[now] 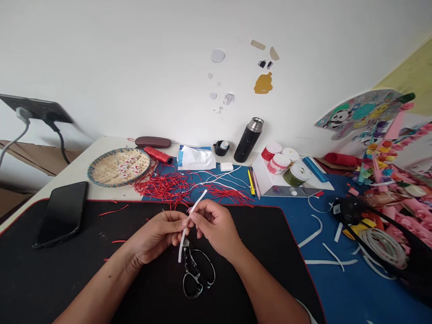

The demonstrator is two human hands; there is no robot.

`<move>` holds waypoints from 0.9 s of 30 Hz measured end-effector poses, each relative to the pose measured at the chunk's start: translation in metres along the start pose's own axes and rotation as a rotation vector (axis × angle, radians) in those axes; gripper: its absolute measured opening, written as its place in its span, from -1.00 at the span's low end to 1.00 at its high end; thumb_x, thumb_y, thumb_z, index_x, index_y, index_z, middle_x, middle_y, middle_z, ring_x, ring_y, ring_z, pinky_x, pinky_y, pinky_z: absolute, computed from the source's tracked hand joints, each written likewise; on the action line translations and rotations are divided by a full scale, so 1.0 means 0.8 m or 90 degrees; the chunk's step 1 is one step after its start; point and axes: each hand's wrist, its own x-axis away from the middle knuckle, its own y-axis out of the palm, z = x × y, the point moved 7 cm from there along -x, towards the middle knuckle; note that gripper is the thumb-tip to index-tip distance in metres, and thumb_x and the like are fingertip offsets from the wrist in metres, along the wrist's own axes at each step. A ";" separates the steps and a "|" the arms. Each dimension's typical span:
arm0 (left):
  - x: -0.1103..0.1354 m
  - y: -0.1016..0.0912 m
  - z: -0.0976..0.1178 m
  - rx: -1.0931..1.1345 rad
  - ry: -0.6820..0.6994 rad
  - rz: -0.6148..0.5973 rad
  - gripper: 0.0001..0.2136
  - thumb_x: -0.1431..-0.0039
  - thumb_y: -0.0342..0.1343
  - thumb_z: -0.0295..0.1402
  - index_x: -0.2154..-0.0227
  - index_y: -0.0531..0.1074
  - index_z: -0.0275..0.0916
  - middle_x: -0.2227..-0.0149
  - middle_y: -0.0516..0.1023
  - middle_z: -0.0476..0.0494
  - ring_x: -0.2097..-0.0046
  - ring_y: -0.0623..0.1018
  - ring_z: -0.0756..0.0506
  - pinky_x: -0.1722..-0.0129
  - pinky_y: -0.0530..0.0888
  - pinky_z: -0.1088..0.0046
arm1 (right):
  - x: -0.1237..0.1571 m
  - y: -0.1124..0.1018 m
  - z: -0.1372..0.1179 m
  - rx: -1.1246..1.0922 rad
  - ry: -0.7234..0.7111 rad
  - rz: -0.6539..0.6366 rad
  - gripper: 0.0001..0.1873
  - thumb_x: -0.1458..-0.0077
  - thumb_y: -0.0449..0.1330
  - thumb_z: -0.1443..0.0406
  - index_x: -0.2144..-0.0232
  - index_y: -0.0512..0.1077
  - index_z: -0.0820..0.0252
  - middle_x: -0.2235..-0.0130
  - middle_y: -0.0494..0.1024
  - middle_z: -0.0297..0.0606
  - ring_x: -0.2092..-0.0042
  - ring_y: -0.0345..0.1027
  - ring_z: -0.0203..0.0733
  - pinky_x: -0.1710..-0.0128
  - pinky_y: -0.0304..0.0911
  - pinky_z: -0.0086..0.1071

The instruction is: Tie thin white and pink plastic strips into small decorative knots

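My left hand and my right hand meet above the black mat, both pinching a thin white strip that slants from upper right to lower left between the fingertips. Directly below the hands lie black-handled scissors, flat on the mat, blades pointing toward the hands. Behind the hands lies a pile of red string pieces mixed with a few white strips.
A black phone lies at the left, a woven basket behind it. A black flask, paint jars and pens stand at the back. Loose white strips and colourful craft clutter fill the blue mat at the right.
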 end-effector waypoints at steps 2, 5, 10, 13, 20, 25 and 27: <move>-0.001 -0.001 0.000 0.006 0.001 0.004 -0.67 0.17 0.64 -0.20 0.52 0.69 -0.35 0.54 0.59 -0.10 0.59 0.38 0.13 0.61 0.34 0.68 | 0.001 0.000 0.000 0.014 -0.013 0.002 -0.75 -0.26 0.32 0.10 0.27 0.51 0.16 0.40 0.56 -0.34 0.48 0.38 -0.31 0.51 0.32 -0.44; -0.002 -0.002 -0.001 0.012 0.002 0.012 -0.66 0.19 0.65 -0.20 0.51 0.69 -0.36 0.53 0.59 -0.10 0.59 0.38 0.13 0.60 0.34 0.69 | 0.003 -0.001 0.004 0.046 -0.018 0.004 -0.77 -0.27 0.32 0.10 0.23 0.54 0.14 0.38 0.56 -0.32 0.43 0.42 -0.27 0.49 0.34 -0.43; -0.003 -0.003 0.006 0.014 0.038 0.034 -0.67 0.20 0.65 -0.21 0.53 0.69 -0.34 0.55 0.57 -0.08 0.58 0.38 0.11 0.58 0.35 0.68 | 0.003 0.000 0.005 0.054 -0.016 -0.009 -0.76 -0.28 0.31 0.09 0.18 0.56 0.12 0.40 0.52 -0.37 0.48 0.39 -0.32 0.50 0.31 -0.44; 0.000 -0.003 0.016 -0.022 0.103 0.062 -0.68 0.17 0.63 -0.17 0.52 0.70 -0.31 0.55 0.58 -0.09 0.56 0.41 0.06 0.55 0.40 0.61 | -0.001 0.001 0.004 0.019 0.019 -0.020 -0.69 -0.29 0.28 0.03 0.20 0.54 0.16 0.48 0.48 -0.41 0.55 0.36 -0.34 0.56 0.20 -0.46; 0.013 -0.005 0.041 -0.234 0.243 0.157 -0.69 0.02 0.52 -0.06 0.45 0.72 -0.23 0.53 0.60 -0.11 0.49 0.51 -0.07 0.46 0.48 0.48 | -0.005 0.000 0.019 -0.078 0.128 -0.031 -0.57 -0.20 0.33 -0.08 0.25 0.45 0.15 0.49 0.45 -0.46 0.59 0.40 -0.35 0.65 0.05 -0.52; 0.023 -0.002 0.054 -0.371 0.322 0.211 -0.75 -0.09 0.43 -0.08 0.43 0.73 -0.18 0.51 0.62 -0.11 0.45 0.53 -0.11 0.43 0.46 0.46 | -0.003 0.002 0.023 -0.111 0.159 -0.049 -0.49 -0.15 0.35 -0.14 0.29 0.45 0.18 0.49 0.48 -0.45 0.60 0.39 -0.37 0.65 0.06 -0.52; 0.027 -0.001 0.057 -0.402 0.350 0.222 -0.79 -0.11 0.41 -0.12 0.43 0.73 -0.16 0.50 0.63 -0.10 0.44 0.53 -0.12 0.42 0.45 0.47 | -0.003 0.002 0.023 -0.116 0.166 -0.052 -0.48 -0.15 0.36 -0.15 0.28 0.45 0.18 0.50 0.48 -0.45 0.60 0.40 -0.36 0.65 0.05 -0.52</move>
